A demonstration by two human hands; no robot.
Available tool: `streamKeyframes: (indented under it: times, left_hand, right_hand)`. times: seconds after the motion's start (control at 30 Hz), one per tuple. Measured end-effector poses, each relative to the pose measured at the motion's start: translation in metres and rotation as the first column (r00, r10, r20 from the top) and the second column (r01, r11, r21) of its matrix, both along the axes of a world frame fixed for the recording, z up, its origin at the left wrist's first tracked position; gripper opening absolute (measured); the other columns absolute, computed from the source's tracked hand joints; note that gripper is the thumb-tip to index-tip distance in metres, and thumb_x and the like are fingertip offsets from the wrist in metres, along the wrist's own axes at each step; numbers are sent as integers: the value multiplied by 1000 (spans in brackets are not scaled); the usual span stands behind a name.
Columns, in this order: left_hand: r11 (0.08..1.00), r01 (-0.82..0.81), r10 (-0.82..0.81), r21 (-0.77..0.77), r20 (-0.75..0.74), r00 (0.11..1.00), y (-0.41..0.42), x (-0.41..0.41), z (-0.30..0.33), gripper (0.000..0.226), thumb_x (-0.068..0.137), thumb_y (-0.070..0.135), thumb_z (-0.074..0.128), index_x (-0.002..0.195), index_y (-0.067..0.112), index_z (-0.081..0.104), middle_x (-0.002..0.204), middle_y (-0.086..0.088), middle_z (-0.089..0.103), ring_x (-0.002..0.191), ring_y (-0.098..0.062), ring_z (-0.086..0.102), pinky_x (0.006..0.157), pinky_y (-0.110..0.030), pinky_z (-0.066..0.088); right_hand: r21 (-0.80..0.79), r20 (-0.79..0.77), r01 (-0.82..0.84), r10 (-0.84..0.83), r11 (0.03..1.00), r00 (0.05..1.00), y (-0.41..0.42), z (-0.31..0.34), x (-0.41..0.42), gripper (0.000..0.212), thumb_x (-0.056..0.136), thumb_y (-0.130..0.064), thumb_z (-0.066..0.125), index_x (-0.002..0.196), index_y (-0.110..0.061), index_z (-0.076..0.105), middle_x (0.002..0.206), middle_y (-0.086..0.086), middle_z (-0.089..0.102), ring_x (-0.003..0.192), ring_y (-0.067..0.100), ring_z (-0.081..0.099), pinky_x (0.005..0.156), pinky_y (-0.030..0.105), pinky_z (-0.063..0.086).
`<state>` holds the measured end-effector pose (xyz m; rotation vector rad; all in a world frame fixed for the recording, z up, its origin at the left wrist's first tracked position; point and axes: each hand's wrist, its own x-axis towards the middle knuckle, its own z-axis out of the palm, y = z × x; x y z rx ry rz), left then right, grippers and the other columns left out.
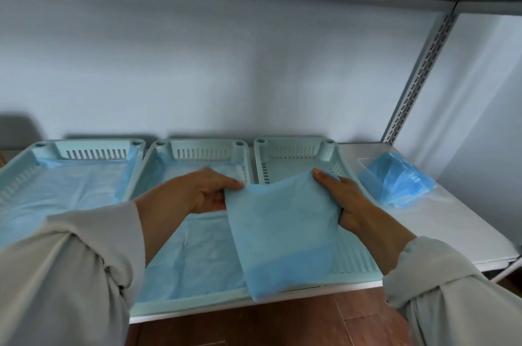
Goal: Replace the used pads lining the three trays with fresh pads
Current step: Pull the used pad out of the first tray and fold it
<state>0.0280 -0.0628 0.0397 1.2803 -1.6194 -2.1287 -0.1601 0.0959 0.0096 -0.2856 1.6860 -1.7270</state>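
Three pale green slotted trays stand side by side on a white shelf. The left tray (93,145) and the middle tray (203,145) each hold a blue pad (70,187) spread over the bottom. The right tray (293,145) shows a bare ribbed bottom. Over its near part hangs a folded blue pad (285,235). My left hand (209,190) pinches its upper left corner. My right hand (344,201) grips its upper right edge, thumb on top.
A clear plastic pack of folded blue pads (395,181) lies on the white shelf (452,227) right of the trays. A perforated metal upright (418,77) rises at the back right, another shelf hangs overhead. Brown floor (282,323) shows below the shelf edge.
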Motion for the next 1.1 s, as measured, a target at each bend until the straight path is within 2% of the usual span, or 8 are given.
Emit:
streamKeyframes:
  times: [0.1, 0.27, 0.4, 0.47, 0.57, 0.73, 0.93, 1.1]
  left_hand:
    - [979, -197, 183, -41, -227, 956, -5, -7, 3, 72, 85, 5, 65, 146, 10, 27, 111, -14, 66, 77, -18, 65, 66, -36, 56]
    - [969, -35, 35, -245, -4, 999, -3, -4, 6, 58, 89, 6, 62, 142, 16, 40, 117, -11, 60, 92, -20, 59, 83, -34, 46]
    - [920, 61, 4, -387, 167, 986, -8, -2, 15, 40, 87, 12, 64, 127, 16, 60, 115, -6, 60, 98, -15, 50, 105, -37, 35]
    - [917, 107, -29, -385, 203, 979, -9, -1, 20, 33, 86, 15, 67, 118, 18, 65, 110, -3, 57, 100, -17, 49, 93, -32, 42]
    - [910, -28, 34, -414, 7, 999, -12, -7, 31, 21, 84, 13, 69, 102, 22, 70, 75, 0, 56, 62, -7, 46, 42, -12, 31]
    - [875, -283, 154, -393, -327, 932, -1, -4, 38, 21, 87, 25, 66, 108, 28, 67, 76, 10, 65, 48, 7, 61, 46, -13, 37]
    - [961, -159, 187, -226, 111, 976, 39, 20, -55, 63, 85, 8, 67, 141, 10, 37, 105, -16, 62, 59, -14, 60, 57, -27, 44]
    - [988, -110, 133, -109, 232, 963, 45, 25, -83, 45, 86, 16, 67, 125, 0, 51, 105, -17, 62, 67, -18, 60, 77, -36, 47]
  right_hand:
    - [-63, 24, 61, -60, 996, 998, -1, 2, -4, 22, 81, -17, 73, 100, -8, 67, 98, 9, 70, 84, 21, 66, 76, 35, 55]
    - [78, -21, 48, -47, 996, 999, -1, 3, -8, 28, 78, -36, 74, 92, -13, 66, 101, 5, 69, 93, 23, 64, 90, 39, 50]
    - [204, -84, 35, -18, 978, 996, 1, 4, -15, 25, 76, -25, 77, 91, -8, 67, 105, 12, 69, 97, 30, 64, 93, 43, 51]
    - [234, -117, 16, 12, 972, 993, 0, 10, -18, 25, 78, -24, 76, 94, -10, 66, 106, 9, 67, 96, 27, 63, 92, 42, 49]
    - [86, -165, 91, -76, 992, 983, -10, 30, -23, 30, 79, -25, 74, 105, -12, 65, 113, 8, 66, 101, 24, 62, 88, 39, 48]
    - [-97, -190, 94, -111, 991, 975, -3, 54, -14, 10, 84, -29, 69, 85, -20, 63, 104, -1, 64, 97, 14, 58, 88, 31, 40]
    - [317, -144, -13, 61, 948, 988, 36, -16, 24, 16, 88, -10, 63, 98, 3, 63, 95, 11, 62, 85, 21, 55, 53, 18, 33]
    - [502, -111, -34, 104, 864, 988, 37, -46, 24, 35, 86, -24, 66, 112, -1, 58, 120, 20, 60, 99, 31, 61, 84, 38, 47]
